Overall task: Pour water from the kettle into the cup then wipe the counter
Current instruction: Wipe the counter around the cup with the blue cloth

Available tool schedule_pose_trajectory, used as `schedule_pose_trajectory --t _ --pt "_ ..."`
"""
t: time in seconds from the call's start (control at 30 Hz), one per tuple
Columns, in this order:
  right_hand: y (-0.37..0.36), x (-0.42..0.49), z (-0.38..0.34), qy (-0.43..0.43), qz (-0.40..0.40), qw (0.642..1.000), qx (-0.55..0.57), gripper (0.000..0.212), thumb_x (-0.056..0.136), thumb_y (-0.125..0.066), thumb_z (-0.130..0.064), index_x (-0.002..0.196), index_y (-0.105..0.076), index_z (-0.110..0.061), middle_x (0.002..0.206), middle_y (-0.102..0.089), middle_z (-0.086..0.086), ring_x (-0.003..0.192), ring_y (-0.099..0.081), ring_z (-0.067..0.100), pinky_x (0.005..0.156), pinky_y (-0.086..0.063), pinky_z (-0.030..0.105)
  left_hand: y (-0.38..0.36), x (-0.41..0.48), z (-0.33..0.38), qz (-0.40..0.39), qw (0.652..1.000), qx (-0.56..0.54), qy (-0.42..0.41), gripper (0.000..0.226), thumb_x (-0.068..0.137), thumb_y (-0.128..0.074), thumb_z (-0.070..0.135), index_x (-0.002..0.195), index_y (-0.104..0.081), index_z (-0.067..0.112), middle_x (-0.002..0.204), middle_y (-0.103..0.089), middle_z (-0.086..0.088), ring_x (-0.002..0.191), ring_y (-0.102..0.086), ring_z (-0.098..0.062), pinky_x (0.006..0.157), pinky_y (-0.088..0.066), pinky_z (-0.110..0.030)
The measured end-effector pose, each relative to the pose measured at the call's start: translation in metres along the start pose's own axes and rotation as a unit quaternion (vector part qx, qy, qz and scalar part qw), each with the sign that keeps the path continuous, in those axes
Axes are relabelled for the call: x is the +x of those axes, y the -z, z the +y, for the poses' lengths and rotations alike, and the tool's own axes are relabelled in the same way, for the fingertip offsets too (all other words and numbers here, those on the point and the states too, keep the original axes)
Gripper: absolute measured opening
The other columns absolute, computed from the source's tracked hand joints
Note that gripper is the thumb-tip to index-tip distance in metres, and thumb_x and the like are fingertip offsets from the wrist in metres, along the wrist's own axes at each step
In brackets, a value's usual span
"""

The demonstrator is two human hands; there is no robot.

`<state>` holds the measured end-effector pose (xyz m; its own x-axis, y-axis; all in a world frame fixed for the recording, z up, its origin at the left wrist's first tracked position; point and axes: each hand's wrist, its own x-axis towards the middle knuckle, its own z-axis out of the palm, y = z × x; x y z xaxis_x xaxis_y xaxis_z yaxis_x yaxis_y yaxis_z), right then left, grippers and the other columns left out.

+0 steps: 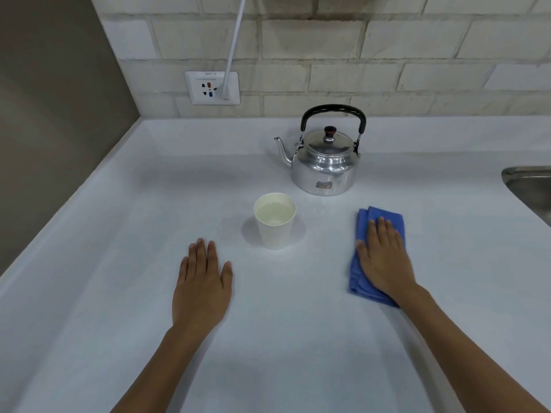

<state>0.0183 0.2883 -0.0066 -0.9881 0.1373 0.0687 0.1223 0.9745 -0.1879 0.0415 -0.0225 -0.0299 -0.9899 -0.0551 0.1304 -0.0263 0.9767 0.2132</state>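
Note:
A shiny metal kettle point(325, 162) with a black handle stands upright at the back of the white counter point(119, 204), spout pointing left. In front of it a white paper cup point(275, 222) holds water. My left hand point(202, 284) lies flat on the counter, fingers together, left of the cup and holding nothing. My right hand point(383, 257) presses flat on a folded blue cloth point(365, 231) to the right of the cup, below the kettle.
A steel sink point(527, 186) cuts into the counter at the right edge. A wall socket point(212, 87) with a white cable plugged in sits on the brick backsplash. A brown wall borders the counter on the left.

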Motion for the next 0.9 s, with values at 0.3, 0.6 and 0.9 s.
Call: schedule_pose_trajectory --t 0.3,0.6,0.9 --pt "-0.015 -0.017 -0.021 0.24 -0.023 0.968 0.062 0.053 0.099 -0.024 -0.034 0.142 0.004 -0.02 0.154 0.003 -0.004 0.136 0.013 0.002 0.102 0.024 0.007 0.001 0.0 -0.007 0.005 1.0 -0.012 -0.012 0.068 0.09 -0.002 0.049 0.145 -0.002 0.01 0.157 -0.003 -0.009 0.145 0.0 -0.019 0.116 0.0 -0.031" --pt "-0.015 0.046 -0.043 0.233 -0.071 0.969 0.038 0.052 0.1 -0.021 -0.032 0.145 0.0 -0.017 0.157 0.002 0.001 0.142 0.006 0.01 0.112 0.009 0.022 0.003 0.0 0.002 0.009 1.0 0.016 -0.006 0.086 0.075 0.02 0.05 0.145 -0.005 0.007 0.156 -0.007 -0.014 0.144 -0.004 -0.024 0.116 -0.002 -0.033" --pt "-0.011 0.075 -0.074 0.297 -0.101 0.947 0.063 0.051 0.1 -0.023 -0.03 0.145 -0.003 -0.015 0.157 -0.003 -0.001 0.143 0.001 0.01 0.117 -0.001 0.027 0.004 0.0 0.0 -0.011 1.0 0.016 -0.007 0.081 0.076 0.014 0.049 0.145 -0.001 0.01 0.157 -0.002 -0.01 0.145 0.001 -0.02 0.116 0.001 -0.031"
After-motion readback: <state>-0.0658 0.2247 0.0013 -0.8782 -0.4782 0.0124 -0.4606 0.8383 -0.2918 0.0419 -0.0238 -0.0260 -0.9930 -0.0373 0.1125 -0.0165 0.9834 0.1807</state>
